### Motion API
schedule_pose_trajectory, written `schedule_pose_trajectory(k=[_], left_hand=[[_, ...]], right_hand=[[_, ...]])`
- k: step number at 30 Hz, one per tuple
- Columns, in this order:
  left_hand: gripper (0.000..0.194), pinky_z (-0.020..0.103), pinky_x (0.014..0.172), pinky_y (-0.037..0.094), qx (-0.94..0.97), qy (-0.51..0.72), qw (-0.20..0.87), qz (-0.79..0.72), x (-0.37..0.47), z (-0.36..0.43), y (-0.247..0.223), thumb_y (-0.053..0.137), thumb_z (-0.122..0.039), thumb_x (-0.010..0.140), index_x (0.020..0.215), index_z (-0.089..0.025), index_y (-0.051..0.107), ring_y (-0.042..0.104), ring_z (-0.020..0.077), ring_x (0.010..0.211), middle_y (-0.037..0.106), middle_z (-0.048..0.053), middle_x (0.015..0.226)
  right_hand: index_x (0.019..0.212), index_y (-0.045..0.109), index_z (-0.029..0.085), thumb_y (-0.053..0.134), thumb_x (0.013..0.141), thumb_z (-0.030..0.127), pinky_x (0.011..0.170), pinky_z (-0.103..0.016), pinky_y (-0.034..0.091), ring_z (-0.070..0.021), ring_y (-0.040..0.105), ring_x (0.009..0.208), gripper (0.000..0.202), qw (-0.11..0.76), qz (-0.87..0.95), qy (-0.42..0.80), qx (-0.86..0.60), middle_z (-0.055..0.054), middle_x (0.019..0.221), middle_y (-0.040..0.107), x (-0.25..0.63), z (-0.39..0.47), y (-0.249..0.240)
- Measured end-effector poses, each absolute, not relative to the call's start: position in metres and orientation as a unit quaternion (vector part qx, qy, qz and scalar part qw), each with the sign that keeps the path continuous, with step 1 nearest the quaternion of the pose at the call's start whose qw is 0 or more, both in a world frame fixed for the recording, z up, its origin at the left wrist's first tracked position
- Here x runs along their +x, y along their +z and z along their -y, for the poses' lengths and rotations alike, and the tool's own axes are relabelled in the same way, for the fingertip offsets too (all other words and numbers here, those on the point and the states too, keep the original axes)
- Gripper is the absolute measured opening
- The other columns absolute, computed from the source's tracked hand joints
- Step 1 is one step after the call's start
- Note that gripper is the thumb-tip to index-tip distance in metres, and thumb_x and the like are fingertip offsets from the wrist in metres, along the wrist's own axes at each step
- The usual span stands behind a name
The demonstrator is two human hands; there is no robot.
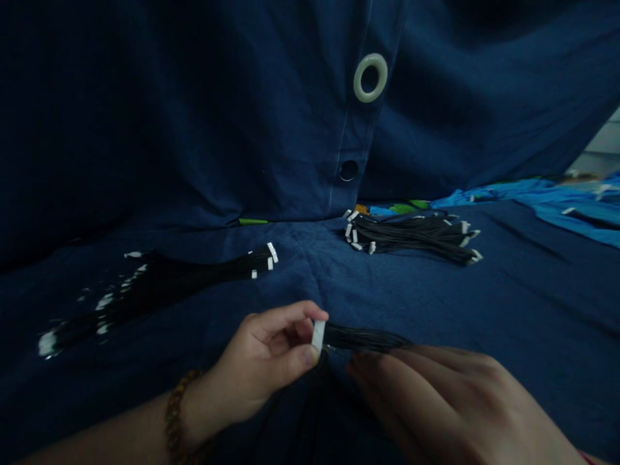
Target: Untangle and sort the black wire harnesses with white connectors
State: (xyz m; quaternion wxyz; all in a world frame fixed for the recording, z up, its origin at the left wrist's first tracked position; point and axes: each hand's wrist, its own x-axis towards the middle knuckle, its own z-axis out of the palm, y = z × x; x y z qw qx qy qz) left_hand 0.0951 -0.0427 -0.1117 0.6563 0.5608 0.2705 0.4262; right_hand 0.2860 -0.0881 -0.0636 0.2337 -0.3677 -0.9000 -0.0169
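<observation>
The right hand (pixel 450 400) is lying closest to us, low in the picture, big and a bit blurry. Its fingers (pixel 387 381) are stretching out flat toward the left, close together and not curling around anything. They are sitting just under a small bunch of thin black wires (pixel 363 338); I cannot tell if they are touching it.

The bunch of wires is lying sideways between the two hands, just above the blue cloth (pixel 508 310). At its left end is a little white plug (pixel 318 334). The left hand (pixel 261 365) is pinching that plug. Its thumb is pressing from below and its pointing finger is curving over the top, so these fingers are squeezing shut on the white plug. The other fingers of this hand are curling in. A bead bracelet (pixel 177 413) is sitting on the left wrist.

Farther back on the left, a long pile of black wires (pixel 159 284) is lying on the cloth, with white ends poking out. It is well apart from the hands. Farther back on the right, another pile of black wires (pixel 411 236) is resting, also with white ends on both sides.

Behind everything, the dark blue cloth is rising up like a wall. A pale ring (pixel 371 77) is sitting high in it, and a dark round hole (pixel 349 170) is showing below the ring. Some bright blue stuff (pixel 557 200) is lying far off at the right edge.
</observation>
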Motion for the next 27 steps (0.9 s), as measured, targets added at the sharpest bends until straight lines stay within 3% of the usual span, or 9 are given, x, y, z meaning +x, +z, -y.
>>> schedule_pose_trajectory(k=[16, 27], left_hand=[[0.025, 0.017, 0.062, 0.041, 0.56, 0.414, 0.652, -0.299, 0.096, 0.044, -0.109, 0.064, -0.018, 0.071, 0.094, -0.029, 0.066, 0.049, 0.0079, 0.065, 0.056, -0.002, 0.071], [0.023, 0.019, 0.062, 0.039, 0.562, 0.375, 0.66, -0.327, 0.098, 0.046, -0.108, 0.064, -0.021, 0.07, 0.092, -0.024, 0.066, 0.048, 0.0086, 0.064, 0.055, -0.002, 0.07]], right_hand=[[0.065, 0.057, 0.018, 0.03, 0.081, 0.005, 0.044, -0.025, 0.043, -0.0146, 0.055, 0.046, 0.033, 0.248, 0.887, -0.169, -0.352, -0.001, 0.053, 0.059, 0.281, 0.089, -0.069], [0.069, 0.054, 0.017, 0.028, 0.08, 0.004, 0.048, -0.024, 0.042, -0.0146, 0.057, 0.053, 0.031, 0.23, 0.903, -0.129, -0.34, -0.003, 0.059, 0.06, 0.278, 0.091, -0.074]])
